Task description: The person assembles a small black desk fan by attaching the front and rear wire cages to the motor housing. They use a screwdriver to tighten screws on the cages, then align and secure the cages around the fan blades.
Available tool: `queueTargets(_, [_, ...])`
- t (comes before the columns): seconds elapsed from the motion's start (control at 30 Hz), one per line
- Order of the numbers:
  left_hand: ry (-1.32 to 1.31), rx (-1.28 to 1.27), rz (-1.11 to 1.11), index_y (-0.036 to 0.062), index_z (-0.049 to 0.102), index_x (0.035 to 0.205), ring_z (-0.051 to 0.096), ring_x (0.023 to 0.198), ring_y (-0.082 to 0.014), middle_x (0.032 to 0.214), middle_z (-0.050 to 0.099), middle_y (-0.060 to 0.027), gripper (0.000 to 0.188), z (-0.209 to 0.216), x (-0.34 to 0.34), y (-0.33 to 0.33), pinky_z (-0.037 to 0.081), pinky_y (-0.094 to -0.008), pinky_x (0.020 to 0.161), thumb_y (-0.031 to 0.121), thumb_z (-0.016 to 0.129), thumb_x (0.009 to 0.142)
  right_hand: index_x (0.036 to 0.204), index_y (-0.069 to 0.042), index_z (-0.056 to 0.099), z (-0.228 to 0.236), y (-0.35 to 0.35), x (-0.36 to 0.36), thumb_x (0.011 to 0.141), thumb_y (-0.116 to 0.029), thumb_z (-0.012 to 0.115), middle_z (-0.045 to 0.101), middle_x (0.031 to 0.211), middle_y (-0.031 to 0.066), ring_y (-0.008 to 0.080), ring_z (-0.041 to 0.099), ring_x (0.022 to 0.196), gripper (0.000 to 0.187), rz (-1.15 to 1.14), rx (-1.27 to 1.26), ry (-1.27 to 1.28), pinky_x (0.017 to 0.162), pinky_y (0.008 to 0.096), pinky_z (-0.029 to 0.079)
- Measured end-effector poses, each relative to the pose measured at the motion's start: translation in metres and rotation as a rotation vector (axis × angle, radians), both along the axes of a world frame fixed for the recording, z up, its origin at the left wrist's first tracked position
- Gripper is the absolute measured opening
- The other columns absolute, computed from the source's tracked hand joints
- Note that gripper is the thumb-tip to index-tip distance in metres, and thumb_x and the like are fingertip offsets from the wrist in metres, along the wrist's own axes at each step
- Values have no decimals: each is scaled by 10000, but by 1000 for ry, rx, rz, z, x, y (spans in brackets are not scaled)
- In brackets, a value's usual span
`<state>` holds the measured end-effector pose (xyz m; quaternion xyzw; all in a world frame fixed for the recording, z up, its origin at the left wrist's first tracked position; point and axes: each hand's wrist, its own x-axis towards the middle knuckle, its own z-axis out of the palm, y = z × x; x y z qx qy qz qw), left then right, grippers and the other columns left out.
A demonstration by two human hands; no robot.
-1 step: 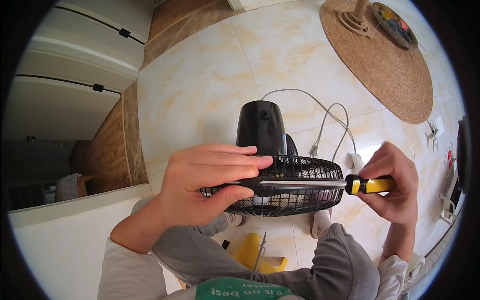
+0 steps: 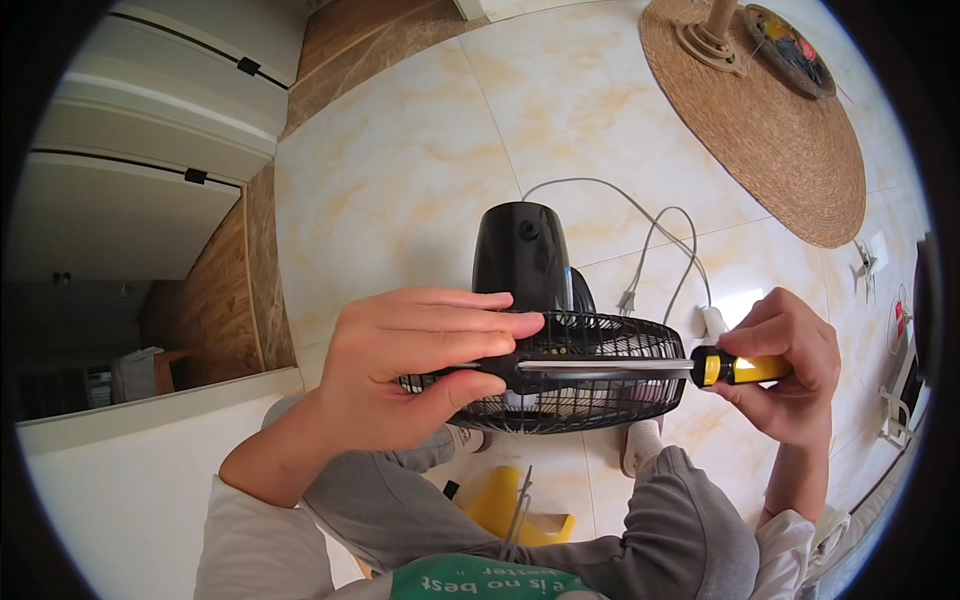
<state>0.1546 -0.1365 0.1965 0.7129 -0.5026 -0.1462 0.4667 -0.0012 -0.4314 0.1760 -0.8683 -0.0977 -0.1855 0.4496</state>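
Observation:
A black electric fan (image 2: 523, 252) stands below me, and I look down on the rim of its wire cage (image 2: 610, 400). My left hand (image 2: 400, 355) straddles the cage rim at its left, fingers on the far side and thumb on the near side, gripping it. In my right hand (image 2: 795, 365), the thumb and fingers are closed round the yellow and black handle of a screwdriver (image 2: 742, 369). Its long metal shaft lies level along the top of the rim, toward a dark block beside my left fingertips. The screwdriver's tip cannot be made out there.
A grey cord (image 2: 655, 235) with a plug trails over the tiled floor (image 2: 400, 170) behind the fan. A round woven mat (image 2: 770, 150) lies at the far right, under a post and a tray (image 2: 790, 50). Something yellow (image 2: 495, 500) is between my legs. White cabinets (image 2: 120, 210) line the left.
My right hand has turned slightly around the screwdriver handle. The left hand and the fan stay practically where they were.

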Motion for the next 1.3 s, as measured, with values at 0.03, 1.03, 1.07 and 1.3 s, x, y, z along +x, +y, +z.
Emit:
queueTargets(0.03, [-8, 3, 3, -33, 737, 995, 725, 983, -316, 1086, 748, -157, 253, 0, 1, 0, 571, -440, 934, 21, 780, 752, 899, -18, 716, 0, -3, 2, 679, -103, 878, 655, 709, 84, 181, 622, 620, 286, 24, -11, 25, 545, 271, 443])
queueTargets(1.03, [-21, -12, -15, -31, 740, 992, 728, 965, -315, 1088, 750, -135, 258, -1, 1, 1, 577, -431, 935, 41, 798, 752, 871, -17, 740, 5, -3, 3, 722, -264, 863, 628, 667, 59, 179, 574, 574, 313, 0, -113, 136, 535, 273, 413])
queueTargets(1.07, [-14, -15, -30, -30, 740, 996, 729, 963, -314, 1088, 750, -132, 263, -1, 0, 0, 578, -432, 935, 44, 802, 750, 859, -15, 743, 4, -3, 4, 734, -273, 856, 633, 646, 57, 177, 573, 546, 308, 12, -167, 190, 528, 267, 417])
queueTargets(1.3, [-42, 3, -24, -24, 735, 1041, 721, 1005, -302, 1134, 739, -126, 335, -2, -1, 0, 579, -393, 922, 78, 834, 737, 958, -2, 703, 0, -3, 0, 672, -179, 914, 616, 768, 41, 162, 539, 607, 397, -22, 210, 206, 570, 266, 397])
